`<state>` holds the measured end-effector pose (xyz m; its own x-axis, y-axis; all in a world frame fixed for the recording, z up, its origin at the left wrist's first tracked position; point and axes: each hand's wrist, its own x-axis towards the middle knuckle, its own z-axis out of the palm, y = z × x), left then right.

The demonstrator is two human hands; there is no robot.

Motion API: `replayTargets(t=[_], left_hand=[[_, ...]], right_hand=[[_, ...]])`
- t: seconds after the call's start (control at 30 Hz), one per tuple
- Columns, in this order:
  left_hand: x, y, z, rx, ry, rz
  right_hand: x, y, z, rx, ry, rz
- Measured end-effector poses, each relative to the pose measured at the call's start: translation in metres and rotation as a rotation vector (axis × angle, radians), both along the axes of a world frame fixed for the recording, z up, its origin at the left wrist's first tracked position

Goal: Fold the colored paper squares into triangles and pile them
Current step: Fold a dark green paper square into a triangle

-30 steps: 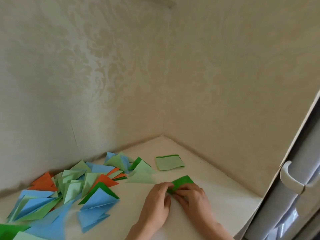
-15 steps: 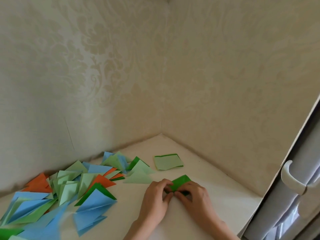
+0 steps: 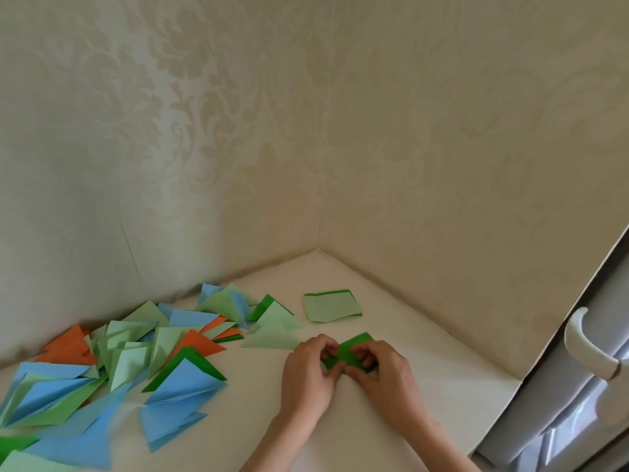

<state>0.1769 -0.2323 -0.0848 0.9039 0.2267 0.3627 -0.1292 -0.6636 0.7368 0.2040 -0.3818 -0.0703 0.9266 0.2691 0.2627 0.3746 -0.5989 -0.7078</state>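
Head view: a dark green paper (image 3: 352, 352), small and partly folded, lies on the white tabletop (image 3: 425, 369) between both hands. Its visible part is a slanted four-sided patch, its upper corner pointing up and right toward the wall corner, its long axis running from lower left to upper right. The left hand (image 3: 308, 376) pinches the paper's left edge with curled fingers and thumb; the right hand (image 3: 384, 373) grips its right side, fingertips pressing down on the sheet.

Just beyond the hands sits a small stack of unfolded squares (image 3: 332, 306), pale green on top with dark green edges showing beneath, lying flat and apart from the held paper. To the left spreads a loose pile of folded triangles (image 3: 143, 356) in blue, pale green, dark green and orange, reaching the left wall and the picture's lower left edge.

Bare tabletop lies right of the hands up to the table's right edge, beside a grey door with a white handle (image 3: 585, 345). Patterned walls (image 3: 238, 148) close the far corner.
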Motion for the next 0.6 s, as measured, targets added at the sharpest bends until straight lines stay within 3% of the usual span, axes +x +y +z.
replayTargets(t=[0.6], left_hand=[[-0.006, 0.011, 0.004, -0.136, 0.063, -0.057]], right_hand=[[0.006, -0.008, 0.008, -0.07, 0.113, 0.056]])
